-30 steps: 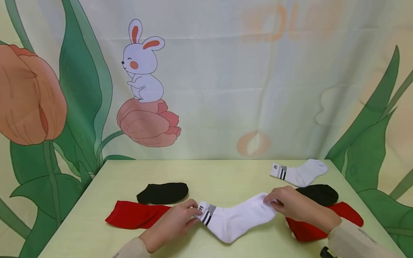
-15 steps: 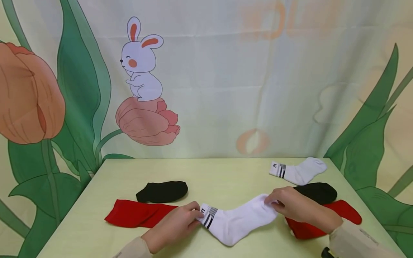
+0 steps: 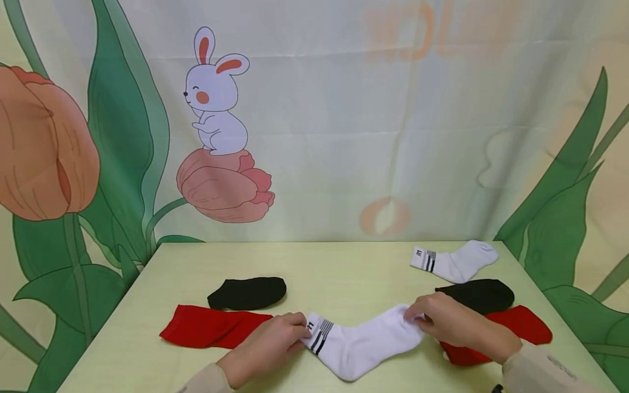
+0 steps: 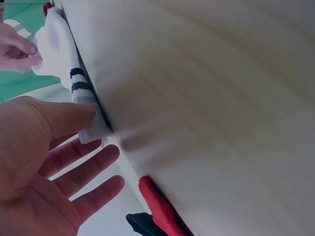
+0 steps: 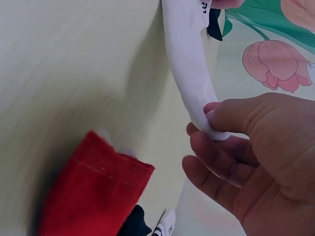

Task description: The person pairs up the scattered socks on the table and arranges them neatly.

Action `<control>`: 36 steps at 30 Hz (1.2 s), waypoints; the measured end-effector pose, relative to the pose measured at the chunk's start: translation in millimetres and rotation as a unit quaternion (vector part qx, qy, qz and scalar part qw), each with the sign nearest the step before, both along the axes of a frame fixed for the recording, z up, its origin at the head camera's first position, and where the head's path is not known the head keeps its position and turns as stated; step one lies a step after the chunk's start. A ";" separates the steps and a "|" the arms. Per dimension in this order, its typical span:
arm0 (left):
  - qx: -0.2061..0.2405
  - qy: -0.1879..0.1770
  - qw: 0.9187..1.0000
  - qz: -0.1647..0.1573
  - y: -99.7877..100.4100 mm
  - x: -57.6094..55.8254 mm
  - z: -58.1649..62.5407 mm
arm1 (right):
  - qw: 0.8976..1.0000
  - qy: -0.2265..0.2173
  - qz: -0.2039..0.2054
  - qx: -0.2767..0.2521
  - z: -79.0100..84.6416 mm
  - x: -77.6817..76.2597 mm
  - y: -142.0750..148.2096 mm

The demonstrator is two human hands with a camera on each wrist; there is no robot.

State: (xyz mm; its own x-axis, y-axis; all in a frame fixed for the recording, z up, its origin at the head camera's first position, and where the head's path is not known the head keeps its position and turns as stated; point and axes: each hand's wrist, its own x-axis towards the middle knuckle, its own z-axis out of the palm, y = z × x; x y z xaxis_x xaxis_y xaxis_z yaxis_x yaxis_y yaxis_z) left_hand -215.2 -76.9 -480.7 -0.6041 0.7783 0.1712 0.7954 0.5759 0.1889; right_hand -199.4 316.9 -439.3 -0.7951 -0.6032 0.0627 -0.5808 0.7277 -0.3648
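Note:
A white sock (image 3: 363,344) with dark stripes at its cuff stretches between both hands, low over the front middle of the table. My left hand (image 3: 270,344) pinches the cuff end; in the left wrist view the thumb lies over the cuff while the other fingers spread below. At the toe end, my right hand (image 3: 444,322) pinches the fabric between thumb and fingers, plainly seen in the right wrist view on the sock (image 5: 189,64). Part of a red sock (image 3: 211,327) is hidden behind the left hand. Another red sock (image 3: 523,325) lies partly under the right forearm.
On the pale table (image 3: 339,267), a black sock (image 3: 248,293) lies at the left behind the red one. A second black sock (image 3: 484,295) and a striped white sock (image 3: 457,265) lie at the back right. A printed curtain (image 3: 319,136) hangs behind the table.
The white sock and both hands have shifted slightly toward the table's front edge, the cuff end also a little to the right. Both hands keep their pinch. The other socks lie still.

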 end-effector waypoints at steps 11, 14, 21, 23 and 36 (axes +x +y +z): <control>-0.002 0.007 1.000 -0.011 0.5 -0.6 -0.6 | 1.000 -0.014 -0.005 0.027 -8.9 2.5 0.1; 0.003 0.009 1.000 -0.015 0.3 -0.6 -0.4 | 0.999 -0.004 -0.005 0.034 -11.3 3.2 0.2; 0.013 0.015 1.000 -0.021 0.5 -1.2 -0.5 | 0.999 0.012 -0.006 0.050 -19.0 1.1 -0.7; 0.012 0.012 1.000 -0.019 1.0 -1.6 -0.4 | 0.998 0.013 -0.010 0.055 -20.6 0.6 -0.9; -0.001 0.007 1.000 -0.014 2.4 -2.3 0.5 | 0.995 0.078 -0.003 0.059 -32.0 1.2 -1.1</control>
State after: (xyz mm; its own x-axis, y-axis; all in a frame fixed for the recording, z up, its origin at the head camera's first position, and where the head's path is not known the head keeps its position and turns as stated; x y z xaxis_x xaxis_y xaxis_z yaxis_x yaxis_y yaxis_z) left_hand -217.4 -74.4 -480.3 -0.5793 0.7953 0.1786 0.8140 0.5532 0.1772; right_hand -198.3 315.7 -471.2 -0.7850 -0.6088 0.1144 -0.6190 0.7640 -0.1822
